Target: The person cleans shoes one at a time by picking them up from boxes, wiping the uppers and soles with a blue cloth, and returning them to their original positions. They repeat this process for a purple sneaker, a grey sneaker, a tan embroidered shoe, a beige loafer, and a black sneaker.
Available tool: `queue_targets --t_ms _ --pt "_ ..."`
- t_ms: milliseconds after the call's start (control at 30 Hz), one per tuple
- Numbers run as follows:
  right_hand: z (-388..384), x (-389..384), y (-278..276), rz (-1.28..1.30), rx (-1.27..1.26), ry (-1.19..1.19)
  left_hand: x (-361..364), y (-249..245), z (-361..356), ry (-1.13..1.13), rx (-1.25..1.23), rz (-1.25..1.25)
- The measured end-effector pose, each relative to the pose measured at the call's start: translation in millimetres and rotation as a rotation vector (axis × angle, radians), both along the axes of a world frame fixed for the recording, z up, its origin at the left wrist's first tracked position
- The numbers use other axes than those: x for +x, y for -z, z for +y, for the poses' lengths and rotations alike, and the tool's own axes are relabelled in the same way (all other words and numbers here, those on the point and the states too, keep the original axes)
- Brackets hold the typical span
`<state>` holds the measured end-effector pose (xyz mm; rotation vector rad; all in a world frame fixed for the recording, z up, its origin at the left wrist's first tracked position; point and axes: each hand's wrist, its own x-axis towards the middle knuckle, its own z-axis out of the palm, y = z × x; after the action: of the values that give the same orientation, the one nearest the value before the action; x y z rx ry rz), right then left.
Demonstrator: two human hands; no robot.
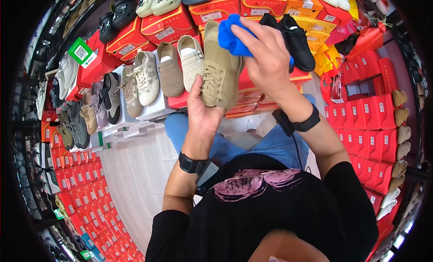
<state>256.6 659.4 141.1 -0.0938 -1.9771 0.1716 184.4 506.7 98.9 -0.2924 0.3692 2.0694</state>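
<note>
A khaki lace-up sneaker [222,79] is held up in front of me with its laces facing me. My left hand [205,113] is closed round its lower end, the thumb along its left side. In my right hand [269,57], a bunched blue cloth [232,35] is pinched at the sneaker's upper right side, where it overlaps the shoe. Just left of the sneaker stand a cream buckled clog [189,59] and a brown one [170,70]. A pair of black sneakers [297,43] sits behind my right hand.
More display shoes, such as a white lace-up shoe [147,77], line the shelf to the left. Red shoe boxes [169,24] rise behind them, with stacked red boxes [367,111] on the right and more red boxes [83,185] lower left. A green QR-code card [82,51] stands at the left.
</note>
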Motion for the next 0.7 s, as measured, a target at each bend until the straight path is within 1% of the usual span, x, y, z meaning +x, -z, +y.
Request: queue_targets --t_ms 133,200,300,467,533,567,600,667,700 --pt "-9 -5 6 -0.063 0.055 0.024 3 -4 3 0.012 -0.036 -0.041" --pt "-17 1 19 -0.128 -0.002 -0.016 0 0 3 -0.012 -0.067 -0.031" --pt "-38 17 41 -0.224 -0.024 -0.069 -11 8 -1 -0.027 0.141 -0.083" --pt "-62 43 62 -0.354 -0.107 -0.152 -32 19 -7 -0.108 0.172 -0.034" --pt "-65 50 74 -0.414 -0.166 -0.181 -40 19 -9 -0.181 0.274 -0.078" --pt "-65 53 77 -0.478 -0.243 -0.225 -43 18 -10 -0.187 0.24 -0.057" --pt "-64 56 83 -0.479 -0.244 -0.225 -44 15 -11 -0.187 0.239 -0.058" --pt "-63 58 104 -0.643 -0.425 -0.409 -46 9 -14 -0.185 0.238 -0.063" --pt "-65 51 109 -0.642 -0.707 -0.549 -45 7 -14 -0.184 0.237 -0.063"
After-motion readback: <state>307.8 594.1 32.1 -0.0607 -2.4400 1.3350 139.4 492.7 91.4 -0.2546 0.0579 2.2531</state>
